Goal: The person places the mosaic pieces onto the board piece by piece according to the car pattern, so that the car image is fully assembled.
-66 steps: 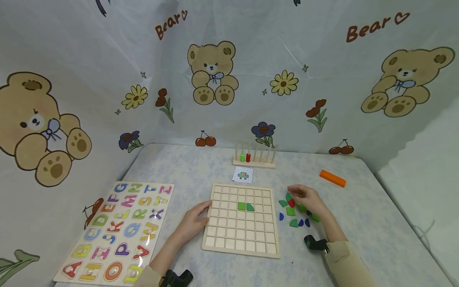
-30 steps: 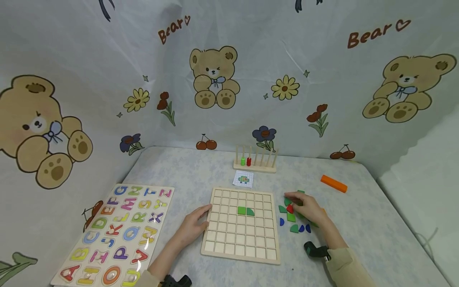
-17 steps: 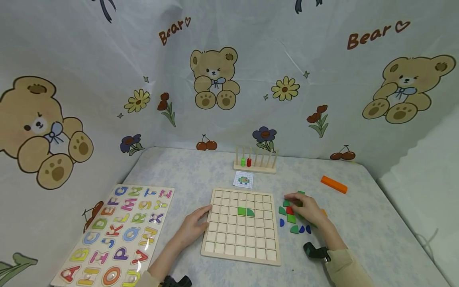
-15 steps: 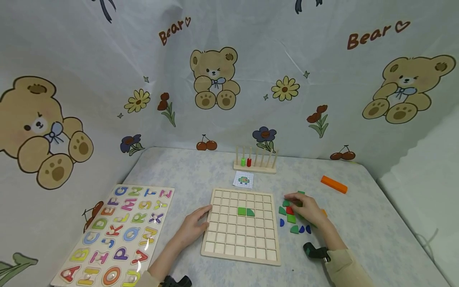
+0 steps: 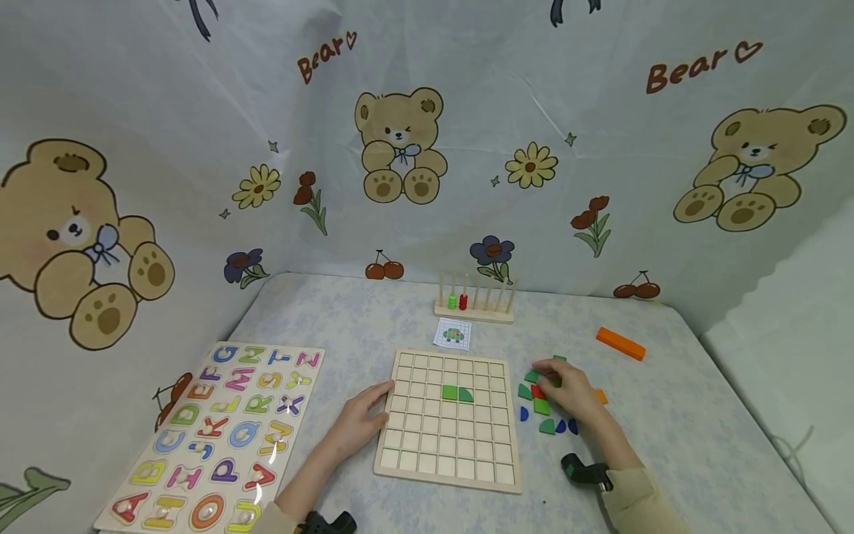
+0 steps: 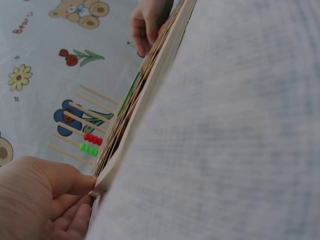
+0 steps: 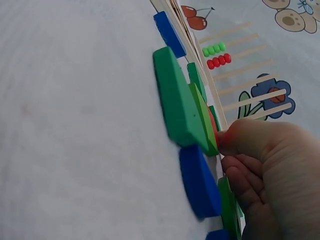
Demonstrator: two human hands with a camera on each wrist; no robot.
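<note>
A wooden grid board (image 5: 447,452) lies at the table's middle, with a green square (image 5: 450,392) and a green quarter-circle (image 5: 465,395) in neighbouring cells. My left hand (image 5: 360,417) holds the board's left edge; in the left wrist view the thumb and index finger (image 6: 75,182) pinch it. Over the loose pieces right of the board, my right hand (image 5: 570,387) bends its fingers loosely. Its thumb touches or nearly touches a red piece (image 5: 537,391). Around it lie green pieces (image 5: 541,406) and blue half-circles (image 5: 524,413). The hand hides some pieces.
A patterned card (image 5: 453,334) lies behind the board, before a peg rack (image 5: 475,311) with green and red beads. An alphabet board (image 5: 227,423) covers the left side. Far right is an orange bar (image 5: 620,343); an orange piece (image 5: 601,397) shows beside the right hand.
My right hand has shifted slightly among the pieces, and the red piece has turned and moved a little left. An orange piece has come into sight beside the hand. The left hand stays put.
</note>
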